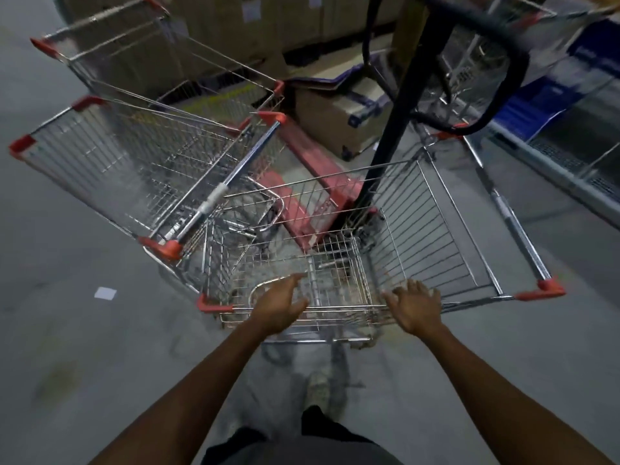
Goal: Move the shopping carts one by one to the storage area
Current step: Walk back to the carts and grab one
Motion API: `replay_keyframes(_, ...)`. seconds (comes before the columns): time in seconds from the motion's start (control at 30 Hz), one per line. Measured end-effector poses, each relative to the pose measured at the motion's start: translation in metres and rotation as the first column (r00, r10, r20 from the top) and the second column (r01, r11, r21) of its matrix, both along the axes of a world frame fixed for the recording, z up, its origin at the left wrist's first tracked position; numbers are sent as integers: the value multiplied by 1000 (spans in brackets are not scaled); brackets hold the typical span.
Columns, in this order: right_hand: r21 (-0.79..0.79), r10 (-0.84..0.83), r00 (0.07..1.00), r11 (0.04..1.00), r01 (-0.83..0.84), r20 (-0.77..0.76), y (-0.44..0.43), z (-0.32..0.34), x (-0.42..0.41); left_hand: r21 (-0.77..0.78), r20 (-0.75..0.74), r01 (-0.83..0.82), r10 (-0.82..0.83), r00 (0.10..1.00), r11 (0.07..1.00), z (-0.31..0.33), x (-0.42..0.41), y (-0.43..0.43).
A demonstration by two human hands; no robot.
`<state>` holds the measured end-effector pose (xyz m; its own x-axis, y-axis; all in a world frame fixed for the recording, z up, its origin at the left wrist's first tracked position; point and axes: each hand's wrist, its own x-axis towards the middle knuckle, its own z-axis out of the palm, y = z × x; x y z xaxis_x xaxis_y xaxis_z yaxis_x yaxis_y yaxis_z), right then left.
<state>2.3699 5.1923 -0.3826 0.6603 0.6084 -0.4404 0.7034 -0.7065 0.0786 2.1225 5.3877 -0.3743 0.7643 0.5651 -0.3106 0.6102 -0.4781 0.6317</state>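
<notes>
A wire shopping cart (pixel 419 209) with orange corner caps stands right in front of me. My left hand (pixel 280 305) and my right hand (pixel 416 305) both hover over its near rim with fingers spread and relaxed, holding nothing. To the left a second cart (pixel 110 169) with a silver handle bar is parked at an angle, touching the front cart's left corner. A third cart (pixel 110 45) stands behind it.
A red pallet jack (pixel 312 182) with a black upright handle (pixel 399 129) stands beyond the front cart. Cardboard boxes (pixel 335 119) are stacked at the back. A freezer cabinet (pixel 570 129) runs along the right. A paper scrap (pixel 105 293) lies on the grey floor at left.
</notes>
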Motion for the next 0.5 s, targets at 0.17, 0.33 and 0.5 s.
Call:
replay_keyframes(0.17, 23, 91, 993, 995, -93, 80, -28, 7, 21, -6, -8, 35, -35, 999, 999, -6, 30, -34)
replay_keyframes(0.33, 24, 139, 990, 990, -139, 11, -30, 6, 15, 69, -8, 61, -60, 998, 996, -3, 30, -60)
replay_keyframes(0.5, 51, 194, 981, 980, -194, -8, -44, 10, -3, 136, 72, -21, 12, 997, 991, 6, 6, -89)
